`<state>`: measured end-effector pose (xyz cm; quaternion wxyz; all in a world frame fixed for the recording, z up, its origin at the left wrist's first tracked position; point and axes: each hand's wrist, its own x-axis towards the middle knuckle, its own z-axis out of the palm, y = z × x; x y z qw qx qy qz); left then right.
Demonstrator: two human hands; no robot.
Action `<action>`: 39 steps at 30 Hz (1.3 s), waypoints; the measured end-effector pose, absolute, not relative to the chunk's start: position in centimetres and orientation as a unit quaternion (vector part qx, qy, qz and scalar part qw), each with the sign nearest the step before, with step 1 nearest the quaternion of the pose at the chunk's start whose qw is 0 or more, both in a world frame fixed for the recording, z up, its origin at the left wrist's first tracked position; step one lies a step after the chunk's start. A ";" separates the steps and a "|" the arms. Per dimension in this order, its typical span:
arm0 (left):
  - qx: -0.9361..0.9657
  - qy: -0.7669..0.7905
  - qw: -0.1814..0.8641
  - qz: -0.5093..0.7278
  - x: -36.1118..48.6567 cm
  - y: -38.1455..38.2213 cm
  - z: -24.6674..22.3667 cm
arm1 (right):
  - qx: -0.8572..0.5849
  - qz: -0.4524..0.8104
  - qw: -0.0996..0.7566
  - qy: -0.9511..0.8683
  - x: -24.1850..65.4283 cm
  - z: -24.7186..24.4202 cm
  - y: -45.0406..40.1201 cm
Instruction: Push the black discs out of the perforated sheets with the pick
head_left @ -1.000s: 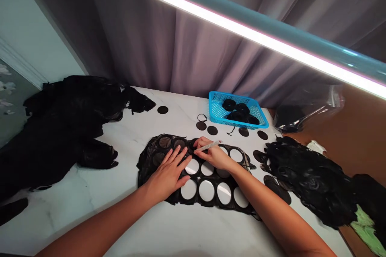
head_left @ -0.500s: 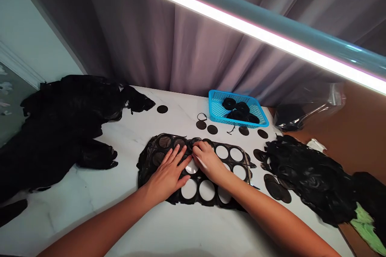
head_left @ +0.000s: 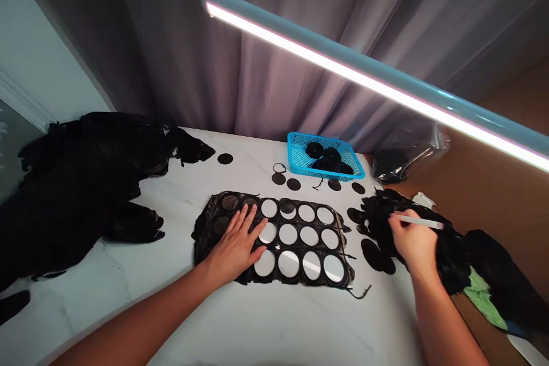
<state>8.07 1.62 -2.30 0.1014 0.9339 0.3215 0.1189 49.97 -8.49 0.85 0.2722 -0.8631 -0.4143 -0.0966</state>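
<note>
My left hand lies flat with spread fingers on a black sheet that has rows of round openings. White shows through most openings, while dark film fills some at the left end. A loose black disc partly covers one opening in the top row. My right hand is closed around a slim white stick-like tool, whose exact kind I cannot make out. It hovers over or touches the heap of black scraps on the right. Whether a scrap is also in its fingers is hidden.
A blue basket with black rolls stands at the back. Several black discs lie loose on the white table. A large black pile covers the left. A lamp tube crosses above; a clear bag lies back right.
My right hand has left the black sheet and moved right to the scrap heap, and the white tool now shows in it. My left hand stays flat on the sheet.
</note>
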 end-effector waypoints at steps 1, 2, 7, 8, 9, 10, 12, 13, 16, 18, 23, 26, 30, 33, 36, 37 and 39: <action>0.936 0.317 0.102 0.111 8.1 1.6 -2.1 | -0.857 -0.120 0.271 -0.421 51.1 0.9 -9.7; 0.939 0.310 0.104 0.103 8.1 1.5 -1.9 | -0.847 -0.139 0.276 -0.432 51.8 1.1 -10.6; 0.957 0.249 0.130 0.075 7.4 1.2 -0.5 | -0.788 -0.197 0.364 -0.456 50.4 2.6 -11.6; 0.957 0.246 0.134 0.080 7.2 1.1 -0.2 | -0.782 -0.202 0.379 -0.451 49.6 3.0 -11.4; 0.955 0.249 0.135 0.090 6.9 1.0 0.0 | -0.778 -0.200 0.391 -0.449 48.6 3.2 -11.0; 0.953 0.252 0.135 0.102 6.6 0.8 0.2 | -0.772 -0.190 0.404 -0.451 47.5 3.4 -10.7; 0.952 0.242 0.137 0.126 6.0 0.0 0.5 | -0.756 -0.134 0.439 -0.466 44.7 3.5 -10.0; 0.955 0.226 0.141 0.133 5.8 -0.5 0.5 | -0.744 -0.085 0.458 -0.479 43.1 3.4 -9.8; 0.961 0.179 0.159 0.140 5.1 -2.3 0.6 | -0.671 0.149 0.484 -0.541 37.2 2.6 -9.9; 0.962 0.173 0.164 0.132 4.7 -3.3 0.5 | -0.587 0.301 0.437 -0.611 33.4 1.9 -10.5; 0.961 0.183 0.188 0.093 4.0 -3.9 0.7 | -0.481 0.430 0.353 -0.678 28.4 0.4 -12.0; 0.956 0.178 0.211 0.095 3.6 -3.6 0.8 | -0.501 0.434 0.359 -0.657 28.5 -0.1 -12.1; 0.947 0.179 0.235 0.126 2.9 -3.3 0.8 | -0.524 0.427 0.352 -0.647 29.2 0.3 -12.4; 0.927 0.213 0.265 0.157 2.4 -3.0 1.2 | -0.518 0.453 0.337 -0.642 29.6 1.4 -12.1; 0.906 0.255 0.263 0.213 2.3 -2.2 1.9 | -0.500 0.452 0.346 -0.652 30.2 2.6 -10.2; 0.899 0.269 0.250 0.236 2.4 -1.7 2.1 | -0.499 0.440 0.357 -0.656 30.4 2.8 -9.1; 0.889 0.306 0.221 0.261 2.9 -0.6 2.2 | -0.505 0.410 0.381 -0.657 30.3 3.0 -6.2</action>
